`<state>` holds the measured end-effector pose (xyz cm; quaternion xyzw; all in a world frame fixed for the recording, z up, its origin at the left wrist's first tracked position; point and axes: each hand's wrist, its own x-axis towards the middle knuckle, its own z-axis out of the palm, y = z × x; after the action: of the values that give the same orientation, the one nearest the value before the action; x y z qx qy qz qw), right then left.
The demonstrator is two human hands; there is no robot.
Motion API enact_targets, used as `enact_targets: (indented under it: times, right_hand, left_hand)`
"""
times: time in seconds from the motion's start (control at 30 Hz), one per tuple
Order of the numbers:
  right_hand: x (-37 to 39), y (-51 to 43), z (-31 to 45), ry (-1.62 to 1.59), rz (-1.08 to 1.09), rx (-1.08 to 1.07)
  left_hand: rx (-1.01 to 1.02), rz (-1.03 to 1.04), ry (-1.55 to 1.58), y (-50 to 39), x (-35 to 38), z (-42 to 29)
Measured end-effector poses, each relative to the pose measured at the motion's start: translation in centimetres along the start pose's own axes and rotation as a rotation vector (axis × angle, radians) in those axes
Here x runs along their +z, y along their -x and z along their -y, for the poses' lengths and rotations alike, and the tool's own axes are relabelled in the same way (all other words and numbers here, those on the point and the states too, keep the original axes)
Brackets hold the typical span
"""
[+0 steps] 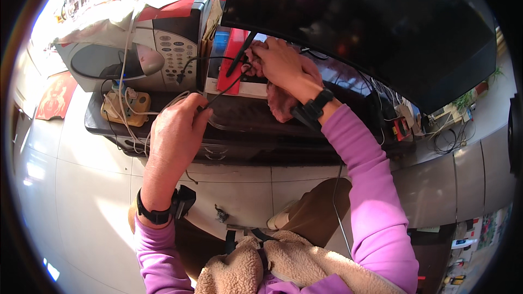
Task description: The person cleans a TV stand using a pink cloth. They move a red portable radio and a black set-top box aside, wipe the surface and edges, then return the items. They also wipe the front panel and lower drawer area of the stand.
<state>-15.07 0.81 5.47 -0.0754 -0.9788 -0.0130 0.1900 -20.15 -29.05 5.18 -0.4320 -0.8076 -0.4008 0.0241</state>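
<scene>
My left hand (175,126) pinches a thin black cable (224,83) between thumb and fingers, over the front edge of a dark TV cabinet (253,116). The cable rises from there to a pink plush cloth (279,104). My right hand (282,63) grips this cloth, bunched at the fingertips where the cable meets it; whether the cloth wraps right around the cable is hidden. The rest of the cloth hangs below my right palm. Just left of those fingers slants the black leg (241,54) of a large flat-screen television (347,20).
A silver microwave oven (143,55) under papers stands at the left. A yellow power strip (143,100) with several plugs and white cords sits before it. Red packaging (233,77) lies by the television leg. Tangled cables (449,141) lie at the right.
</scene>
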Motion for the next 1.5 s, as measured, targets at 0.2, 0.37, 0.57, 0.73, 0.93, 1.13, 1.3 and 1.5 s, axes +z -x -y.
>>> enact_targets:
  times: [0.2,0.37,0.57,0.73,0.93,1.13,1.3,1.5]
  right_hand:
    - [-0.1,3.2,0.5,0.158,-0.011,-0.326]
    - [-2.7,8.6,1.3,-0.006,0.024,-0.369]
    - [-4.6,14.9,-3.1,0.073,-0.062,-0.237]
    - [-8.2,17.4,-4.4,0.054,-0.058,0.189]
    - [-9.2,12.8,-2.7,-0.142,-0.368,0.099]
    - [-4.1,8.0,6.2,-0.005,-0.152,-0.278]
    - [0.4,7.2,10.9,0.270,-0.227,-0.261]
    - [-1.4,12.2,5.2,0.349,-0.160,-0.148]
  left_hand:
    - [-0.047,-0.105,0.084,-0.7,0.0,0.1]
    - [-0.036,-0.080,0.161,-1.2,0.7,0.1]
    - [-0.037,-0.056,0.141,-0.8,0.8,0.0]
    - [-0.002,-0.077,0.101,-0.6,0.1,-0.1]
    - [-0.126,-0.001,0.096,-0.7,0.2,-0.2]
    - [-0.181,-0.061,0.143,-1.2,-0.1,-0.3]
    - [-0.221,-0.062,0.238,-1.5,-0.4,-0.3]
    - [-0.201,-0.063,0.183,-1.3,-0.5,0.6]
